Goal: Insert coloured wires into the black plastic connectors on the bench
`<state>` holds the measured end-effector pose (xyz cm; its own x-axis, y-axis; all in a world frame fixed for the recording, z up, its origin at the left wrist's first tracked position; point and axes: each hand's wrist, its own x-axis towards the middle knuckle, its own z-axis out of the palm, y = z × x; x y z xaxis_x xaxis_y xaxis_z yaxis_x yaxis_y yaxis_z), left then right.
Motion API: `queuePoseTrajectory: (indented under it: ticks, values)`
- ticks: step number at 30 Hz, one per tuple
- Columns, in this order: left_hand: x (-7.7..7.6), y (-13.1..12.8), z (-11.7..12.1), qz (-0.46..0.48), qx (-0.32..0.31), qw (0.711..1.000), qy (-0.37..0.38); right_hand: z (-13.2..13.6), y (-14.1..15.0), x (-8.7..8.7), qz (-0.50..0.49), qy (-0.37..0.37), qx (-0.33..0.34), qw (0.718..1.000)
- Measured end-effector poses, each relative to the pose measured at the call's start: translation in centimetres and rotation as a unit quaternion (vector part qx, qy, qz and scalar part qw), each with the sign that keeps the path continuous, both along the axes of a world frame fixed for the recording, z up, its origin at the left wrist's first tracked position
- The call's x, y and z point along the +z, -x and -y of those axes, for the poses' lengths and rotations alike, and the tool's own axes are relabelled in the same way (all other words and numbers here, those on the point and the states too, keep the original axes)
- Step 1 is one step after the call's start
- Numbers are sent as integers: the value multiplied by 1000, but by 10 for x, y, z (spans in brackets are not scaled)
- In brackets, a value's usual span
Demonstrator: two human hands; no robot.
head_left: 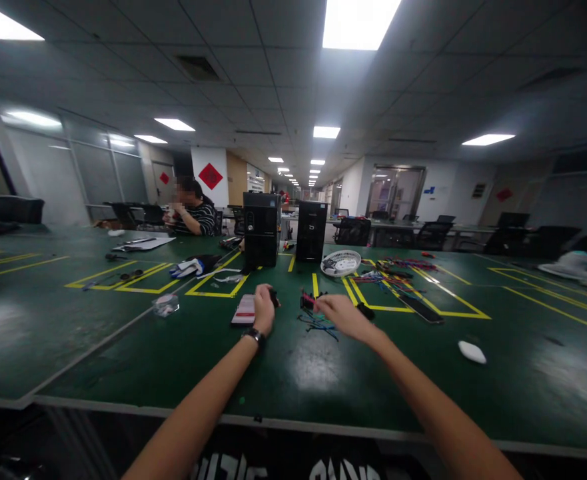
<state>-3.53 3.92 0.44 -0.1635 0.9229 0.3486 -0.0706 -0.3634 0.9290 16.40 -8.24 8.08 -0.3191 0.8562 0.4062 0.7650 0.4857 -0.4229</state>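
My left hand [264, 311] is closed around a small black object [274, 297], whose kind I cannot make out. Beside that hand a phone [244, 311] with a lit screen lies on the green table. My right hand [342, 315] has its fingers pinched on a thin red strip [308, 299], with a small black piece just under it. Several blue and green wires [322, 325] are spread on the table below these fingertips. Close to the right wrist lies another small black item [366, 311], partly hidden.
Two black computer towers [262, 230] stand at the back. Right of them sits a white basket [340, 263], with loose coloured wires [408, 267] beyond. A white mouse-like object [472, 352] lies at right, a clear container [166, 306] at left. A person [193, 207] sits across the table.
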Motion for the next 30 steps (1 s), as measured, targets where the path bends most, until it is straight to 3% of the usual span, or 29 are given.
queuePoseTrajectory:
  ticks: [2,3,7,9,11,15,19,22,26,30]
  values:
    - [1,7,-14,13,24,999,39,15,-7,10,-21,-50,-76,996]
    - [1,8,-20,8,23,998,52,23,-7,7,-11,-56,-98,994]
    - [-7,-8,-37,-50,7,996,80,47,12,-38,168,60,-106,978]
    - [-13,-22,-46,-96,6,992,79,48,21,-58,219,74,-101,968]
    - [-18,-32,-57,-143,6,987,72,42,22,-67,233,47,-93,967]
    - [-19,-33,-78,-224,15,974,36,9,9,-61,214,-33,-94,972]
    - [-12,-34,-85,-298,8,954,-35,-27,-2,-67,218,-16,-110,970]
    - [-6,-46,-84,-361,-57,926,-90,-40,-3,-77,229,-10,-101,968]
    - [-4,-64,-83,-424,-136,889,-110,-40,-10,-79,154,-29,-64,986]
    - [-2,-70,-75,-439,-149,877,-128,-42,-26,-73,-68,-13,-71,995]
